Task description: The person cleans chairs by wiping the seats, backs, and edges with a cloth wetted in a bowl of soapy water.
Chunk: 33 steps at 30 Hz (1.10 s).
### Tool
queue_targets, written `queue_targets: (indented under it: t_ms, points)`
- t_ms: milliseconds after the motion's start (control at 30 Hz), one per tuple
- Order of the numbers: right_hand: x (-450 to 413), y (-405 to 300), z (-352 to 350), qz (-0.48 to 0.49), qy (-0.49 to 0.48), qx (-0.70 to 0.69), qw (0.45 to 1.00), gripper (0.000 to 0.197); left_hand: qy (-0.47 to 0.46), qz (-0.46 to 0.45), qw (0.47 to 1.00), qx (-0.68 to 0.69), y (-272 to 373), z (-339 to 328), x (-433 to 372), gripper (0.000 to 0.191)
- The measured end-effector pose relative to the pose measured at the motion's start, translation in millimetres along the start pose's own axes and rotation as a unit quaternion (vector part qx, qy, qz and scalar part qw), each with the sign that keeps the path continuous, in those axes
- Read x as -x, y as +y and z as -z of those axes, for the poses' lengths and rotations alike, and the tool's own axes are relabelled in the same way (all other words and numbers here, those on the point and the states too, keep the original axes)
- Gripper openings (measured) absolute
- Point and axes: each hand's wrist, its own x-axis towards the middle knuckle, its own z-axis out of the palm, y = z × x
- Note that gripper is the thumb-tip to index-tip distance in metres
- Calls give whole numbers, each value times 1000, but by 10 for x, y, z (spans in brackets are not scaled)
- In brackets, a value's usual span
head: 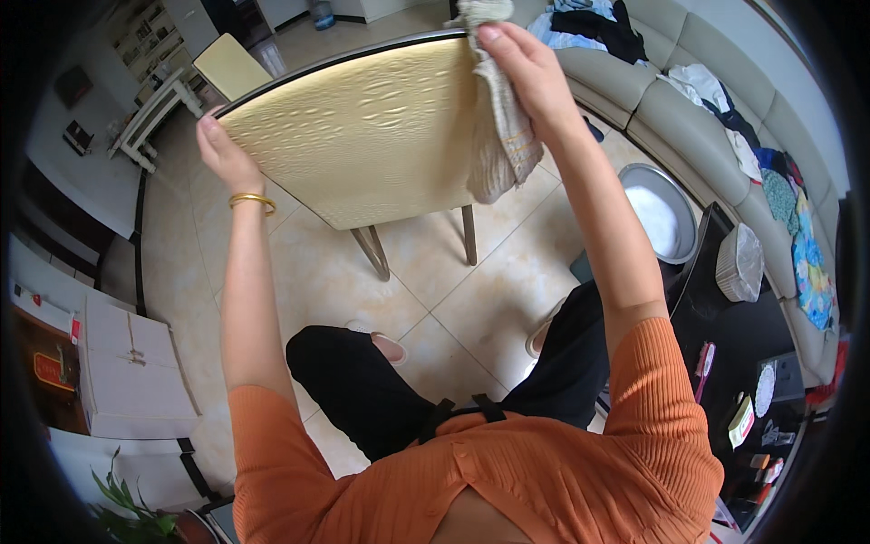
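Observation:
A pale yellow, embossed chair back (pixel 353 129) with a dark rim stands tilted before me, thin metal legs below it. My left hand (pixel 228 153) grips its upper left corner, thumb on the front face and a gold bangle at the wrist. At the upper right corner, my right hand (pixel 527 68) holds a greyish ribbed cloth (pixel 499 143) over the rim; the cloth drapes down the right edge of the panel.
To the right, a metal basin (pixel 690 204) with white suds stands beside a black table (pixel 734 326) bearing a plastic-lined basket (pixel 739 263) and a pink brush (pixel 705 364). A grey sofa (pixel 673 129) with clothes curves behind. Another yellow chair (pixel 231 66) stands at the upper left.

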Motion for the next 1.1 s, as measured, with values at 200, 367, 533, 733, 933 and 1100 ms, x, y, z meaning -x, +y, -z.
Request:
queue_targets:
  t_ms: [200,367,533,733,933,1100]
  points:
    - [128,17,-186,76,67,160,982,48,-97,-299,905,-286,620,-458,-35,37]
    - [119,239,-245,217,149,226,938,41,-324,-258,823,-389,809,-1183,117,53]
    - [527,1133,-211,142,138,300,933,40,-233,-319,833,-388,728,-1246,205,50]
    - [1490,2562,30,-1,143,285,948,37,-237,-323,835,-378,753,-1281,207,49]
    - [1858,3054,300,-69,80,334,937,33,-228,-297,840,-393,698,-1230,175,50]
    - [2239,3223,608,-250,142,315,904,30,-282,-267,861,-329,536,-963,-66,45]
